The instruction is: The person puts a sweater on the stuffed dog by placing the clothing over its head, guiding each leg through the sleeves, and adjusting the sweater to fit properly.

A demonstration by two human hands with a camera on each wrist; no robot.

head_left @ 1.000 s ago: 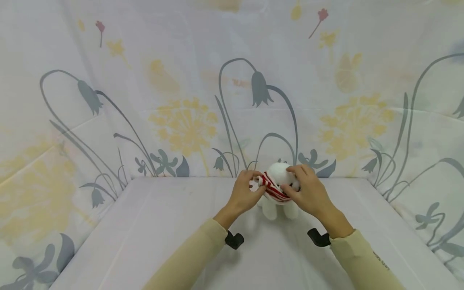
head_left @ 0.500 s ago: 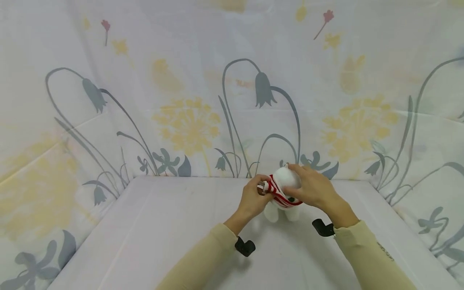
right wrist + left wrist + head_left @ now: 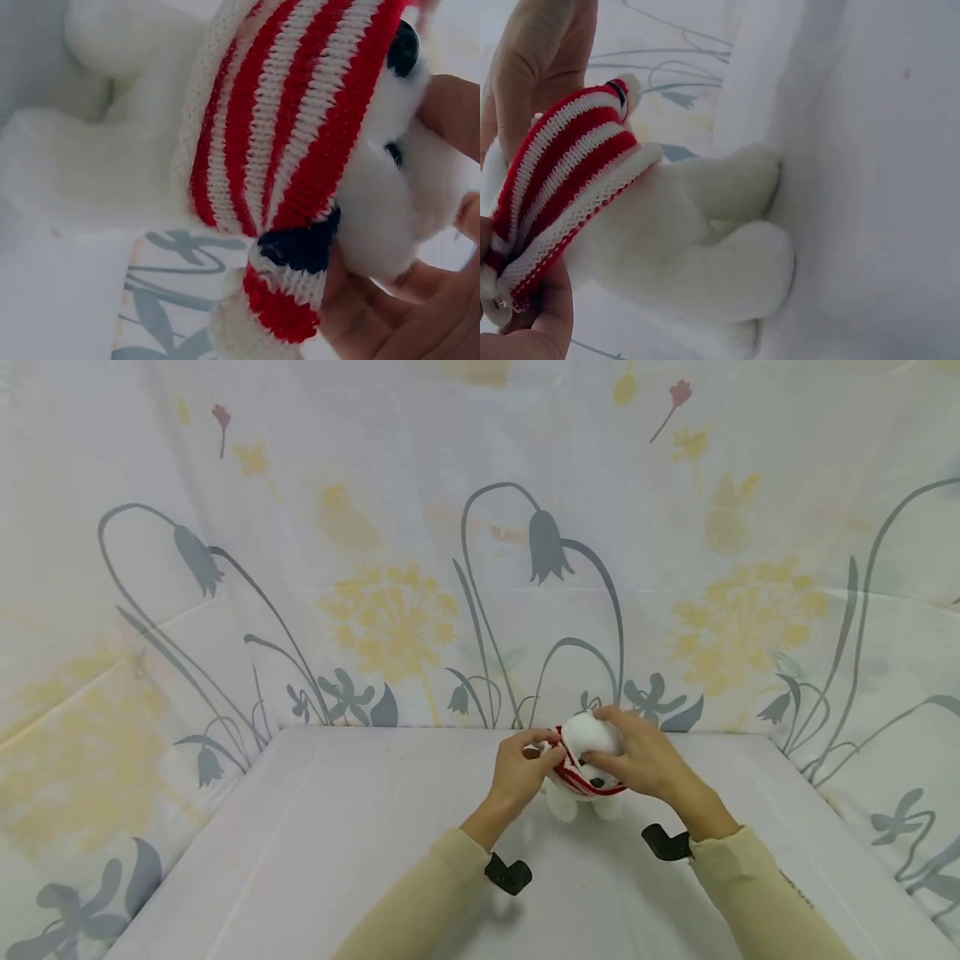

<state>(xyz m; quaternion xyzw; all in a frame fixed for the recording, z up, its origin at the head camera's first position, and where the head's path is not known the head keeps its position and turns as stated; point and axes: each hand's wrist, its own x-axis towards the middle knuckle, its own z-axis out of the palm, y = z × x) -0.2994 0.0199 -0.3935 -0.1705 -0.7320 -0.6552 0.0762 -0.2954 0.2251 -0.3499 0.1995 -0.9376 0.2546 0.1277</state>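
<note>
A white plush animal (image 3: pixel 561 803) stands on its stubby legs near the back of the table, its head tipped forward. Around its neck and lower face sits a red-and-white striped knitted sweater (image 3: pixel 577 157). In the right wrist view, a small sleeve (image 3: pixel 281 307) with a navy band hangs from the knit, and the black nose (image 3: pixel 403 49) shows past the red edge. My left hand (image 3: pixel 517 777) pinches the sweater's edge at the toy's left side as seen here. My right hand (image 3: pixel 648 760) grips the white head, thumb in front and fingers on top.
A white cloth covers the table (image 3: pixel 360 835). Behind it, a floral curtain (image 3: pixel 390 510) rises close to the toy. Black wrist mounts (image 3: pixel 510 874) hang under both forearms.
My left hand has shifted a little right, along with the sweater's edge. The toy's head has tipped forward, and its nose now shows above the knit. My right hand stays on the head.
</note>
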